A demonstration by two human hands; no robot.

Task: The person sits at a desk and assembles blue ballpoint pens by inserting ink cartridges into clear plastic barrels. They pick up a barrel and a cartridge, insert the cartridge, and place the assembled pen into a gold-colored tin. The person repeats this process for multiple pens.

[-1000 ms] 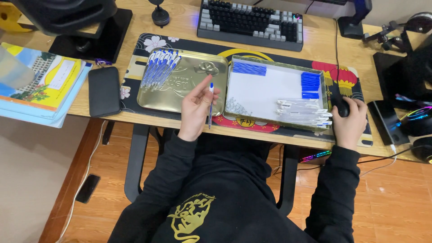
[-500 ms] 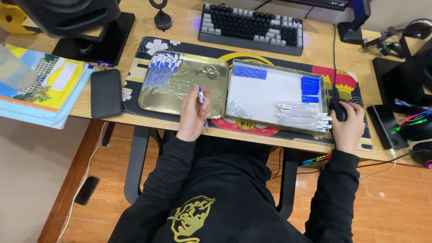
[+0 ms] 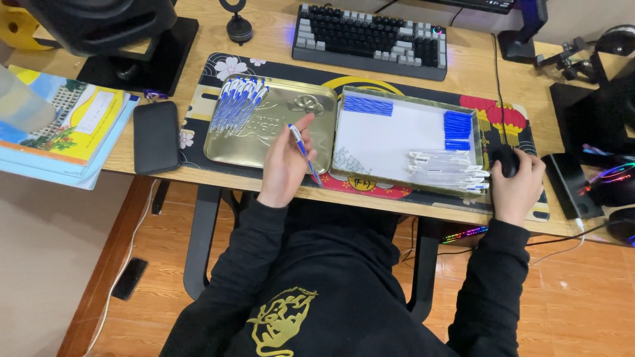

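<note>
The left hand (image 3: 286,166), fingers pinched round a blue-and-white plastic pen (image 3: 303,153), has tilted it from upright to slanting over the gold metal tin lid (image 3: 264,142), while the right hand (image 3: 517,188) stays curled over the black computer mouse (image 3: 505,158).

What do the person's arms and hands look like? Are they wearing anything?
Both arms are covered by long black sleeves that end at the wrists. The left hand and the right hand are bare: no gloves, and no rings or watch that I can make out. The black top also has a gold curly design on the front.
</note>
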